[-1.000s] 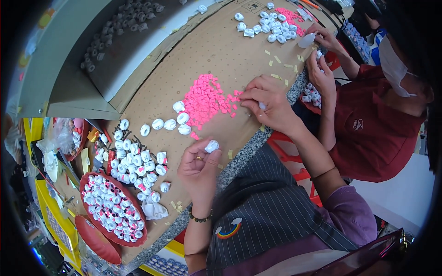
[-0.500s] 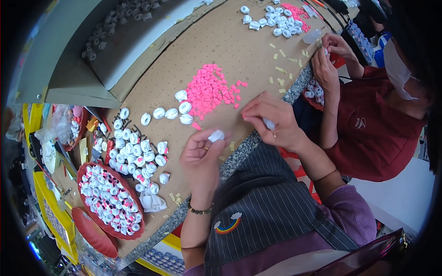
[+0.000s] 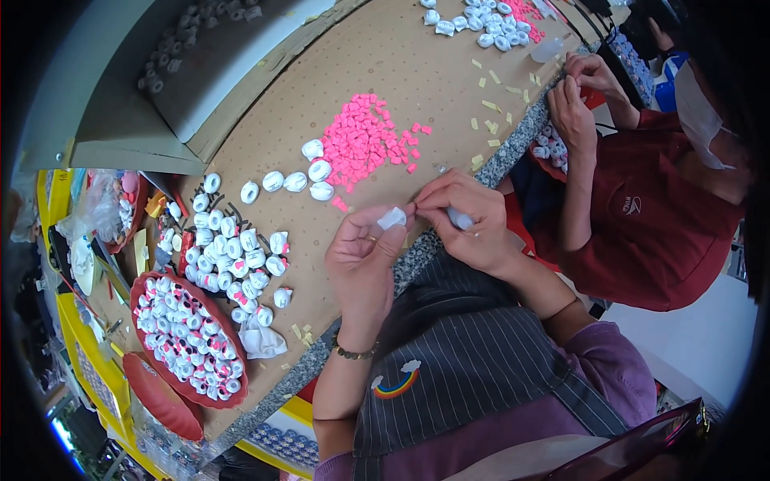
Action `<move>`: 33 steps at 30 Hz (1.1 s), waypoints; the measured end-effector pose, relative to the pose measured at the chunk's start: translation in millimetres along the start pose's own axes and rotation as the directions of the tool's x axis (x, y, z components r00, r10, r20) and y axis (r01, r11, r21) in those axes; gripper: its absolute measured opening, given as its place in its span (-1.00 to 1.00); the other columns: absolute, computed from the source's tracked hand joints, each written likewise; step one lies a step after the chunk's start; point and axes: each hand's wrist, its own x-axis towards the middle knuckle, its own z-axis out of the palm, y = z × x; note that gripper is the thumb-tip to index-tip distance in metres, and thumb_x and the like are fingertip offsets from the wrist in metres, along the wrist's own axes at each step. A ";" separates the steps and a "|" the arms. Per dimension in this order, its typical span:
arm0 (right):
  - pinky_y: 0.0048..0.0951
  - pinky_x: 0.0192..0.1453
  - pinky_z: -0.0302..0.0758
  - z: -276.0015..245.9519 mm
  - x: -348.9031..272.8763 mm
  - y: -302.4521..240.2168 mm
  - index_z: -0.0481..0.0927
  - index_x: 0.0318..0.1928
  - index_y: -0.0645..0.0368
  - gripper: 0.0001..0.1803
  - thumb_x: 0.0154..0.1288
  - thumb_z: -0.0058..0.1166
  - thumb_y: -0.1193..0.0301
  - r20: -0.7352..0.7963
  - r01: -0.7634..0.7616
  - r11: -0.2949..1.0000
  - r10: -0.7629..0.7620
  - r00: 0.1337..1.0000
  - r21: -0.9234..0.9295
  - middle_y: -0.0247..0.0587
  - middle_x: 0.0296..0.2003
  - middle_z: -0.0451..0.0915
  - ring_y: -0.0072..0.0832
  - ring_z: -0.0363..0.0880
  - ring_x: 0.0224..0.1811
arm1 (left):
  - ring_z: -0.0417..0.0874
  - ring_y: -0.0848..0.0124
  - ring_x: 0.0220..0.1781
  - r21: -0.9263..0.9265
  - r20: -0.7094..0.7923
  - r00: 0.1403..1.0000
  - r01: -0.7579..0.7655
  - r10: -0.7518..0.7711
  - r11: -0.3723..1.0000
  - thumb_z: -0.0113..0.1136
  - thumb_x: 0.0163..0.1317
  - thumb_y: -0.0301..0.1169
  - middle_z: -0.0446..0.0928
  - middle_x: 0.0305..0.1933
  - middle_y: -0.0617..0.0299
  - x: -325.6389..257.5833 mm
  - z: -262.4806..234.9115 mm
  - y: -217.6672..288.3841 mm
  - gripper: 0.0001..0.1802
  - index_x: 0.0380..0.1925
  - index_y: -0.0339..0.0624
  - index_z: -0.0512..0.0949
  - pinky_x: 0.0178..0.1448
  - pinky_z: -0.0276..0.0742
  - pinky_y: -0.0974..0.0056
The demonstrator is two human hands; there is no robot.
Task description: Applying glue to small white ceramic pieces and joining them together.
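My left hand (image 3: 358, 260) is closed around a small white rounded piece (image 3: 392, 218), pinched between thumb and fingers. Close against it is my right hand (image 3: 484, 228), its thumb and forefinger pressed together on what looks like a tiny pink piece, mostly hidden. A small translucent bottle (image 3: 459, 219) is tucked in the curled fingers of that same hand. Beyond both hands lies a heap of small pink pieces (image 3: 362, 144). Beside the heap, several white rounded pieces (image 3: 296, 182) stand in a row.
At left, white pieces with pink bits (image 3: 241, 264) cluster by a full red scalloped tray (image 3: 241, 353) and a red dish (image 3: 164, 401). A crumpled white cloth (image 3: 263, 341) lies nearby. A co-worker in a red shirt (image 3: 658, 216) works at right. A shelf (image 3: 120, 128) stands behind.
My right hand has moved left and down, so its fingertips now meet the left hand's. The left hand has shifted slightly right and up with the white piece.
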 end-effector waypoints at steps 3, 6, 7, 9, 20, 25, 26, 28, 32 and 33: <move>-0.48 -0.17 0.50 1.5 0.3 -4.6 0.63 -0.35 0.35 -0.86 0.04 0.16 0.76 -0.070 -0.107 0.978 0.121 0.990 0.181 -0.10 -0.31 0.61 -0.40 0.59 -0.29 | 0.65 0.32 -0.03 0.042 -0.022 1.000 0.001 0.000 0.999 0.13 0.20 -0.73 0.59 -0.06 0.00 -1.3 -0.8 -1.8 -0.74 -0.08 -0.44 0.47 0.19 0.56 0.24; -0.47 -0.24 0.50 2.9 0.3 -4.5 0.62 -0.35 0.32 -0.82 -0.01 0.20 0.76 -0.091 -0.156 0.949 0.188 0.978 0.275 -0.14 -0.36 0.58 -0.34 0.59 -0.34 | 0.64 0.35 -0.04 -0.018 0.013 1.000 0.005 -0.005 1.000 0.13 0.20 -0.74 0.59 -0.05 0.02 0.0 3.9 -2.7 -0.73 -0.07 -0.43 0.47 0.19 0.56 0.24; -0.47 -0.24 0.50 5.6 -2.5 -1.5 0.63 -0.36 0.31 -0.82 -0.01 0.20 0.75 -0.107 -0.146 0.968 0.171 0.980 0.205 -0.14 -0.35 0.57 -0.33 0.59 -0.34 | 0.64 0.37 -0.04 -0.108 0.048 0.999 0.016 -0.011 0.994 0.13 0.20 -0.74 0.59 -0.05 0.02 0.4 6.1 -3.2 -0.72 -0.06 -0.43 0.47 0.18 0.56 0.24; -0.47 -0.23 0.50 5.6 -2.3 -1.0 0.63 -0.36 0.30 -0.83 -0.01 0.21 0.75 -0.120 -0.135 0.981 0.152 0.981 0.136 -0.14 -0.34 0.57 -0.32 0.59 -0.35 | 0.64 0.37 -0.04 -0.102 0.040 0.999 0.010 -0.006 0.995 0.14 0.20 -0.74 0.59 -0.05 0.03 0.0 6.4 -3.9 -0.72 -0.07 -0.43 0.47 0.18 0.56 0.24; -0.54 -0.24 0.45 -10.1 0.1 -14.7 0.64 -0.36 0.35 -0.92 0.09 0.21 0.71 0.044 -0.283 0.915 0.282 0.958 0.289 -0.16 -0.38 0.60 -0.49 0.55 -0.30 | 0.63 0.40 -0.03 0.061 -0.023 0.999 -0.041 0.042 0.997 0.16 0.15 -0.78 0.59 -0.07 0.05 -0.4 5.8 -3.8 -0.71 -0.10 -0.43 0.48 0.09 0.60 0.31; -0.58 -0.23 0.45 -9.5 -1.9 -14.1 0.64 -0.33 0.36 -0.92 0.12 0.21 0.69 0.089 -0.343 0.860 0.335 0.938 0.378 -0.19 -0.36 0.61 -0.56 0.54 -0.30 | 0.62 0.44 -0.04 0.272 0.047 0.993 -0.117 0.109 0.955 0.18 0.14 -0.79 0.59 -0.13 0.09 -1.4 4.1 -4.3 -0.73 -0.14 -0.43 0.51 0.03 0.60 0.38; -0.59 -0.23 0.45 -9.1 -1.9 -13.4 0.63 -0.32 0.36 -0.92 0.12 0.21 0.69 0.089 -0.323 0.869 0.313 0.946 0.374 -0.19 -0.36 0.61 -0.57 0.55 -0.30 | 0.62 0.44 -0.04 0.272 0.045 0.993 -0.116 0.108 0.955 0.18 0.14 -0.79 0.59 -0.13 0.09 -1.1 3.8 -5.3 -0.73 -0.14 -0.43 0.51 0.03 0.60 0.38; -0.60 -0.23 0.45 -9.1 -2.2 -18.7 0.64 -0.31 0.36 -0.90 0.13 0.21 0.69 0.086 -0.383 0.840 0.381 0.921 0.385 -0.19 -0.35 0.61 -0.58 0.55 -0.30 | 0.62 0.44 -0.04 0.265 0.065 0.989 -0.144 0.131 0.954 0.16 0.14 -0.80 0.58 -0.12 0.11 -0.7 3.4 -7.2 -0.72 -0.12 -0.42 0.52 0.01 0.61 0.39; -0.62 -0.24 0.45 -7.1 -2.1 -19.3 0.65 -0.26 0.36 -0.87 0.13 0.21 0.69 0.093 -0.436 0.794 0.440 0.893 0.425 -0.21 -0.36 0.61 -0.62 0.56 -0.31 | 0.62 0.40 -0.02 0.306 0.082 0.990 -0.137 0.117 0.942 0.16 0.14 -0.81 0.56 -0.08 0.11 -1.7 3.4 -6.7 -0.72 -0.12 -0.42 0.53 0.03 0.62 0.37; -0.62 -0.24 0.45 -6.8 -2.6 -17.2 0.65 -0.26 0.36 -0.87 0.13 0.21 0.69 0.095 -0.437 0.793 0.441 0.893 0.425 -0.21 -0.36 0.61 -0.62 0.56 -0.31 | 0.63 0.41 -0.08 0.315 0.076 0.983 -0.181 0.165 0.932 0.17 0.12 -0.81 0.55 -0.08 0.08 -2.0 4.7 -8.4 -0.72 -0.13 -0.44 0.54 0.00 0.63 0.37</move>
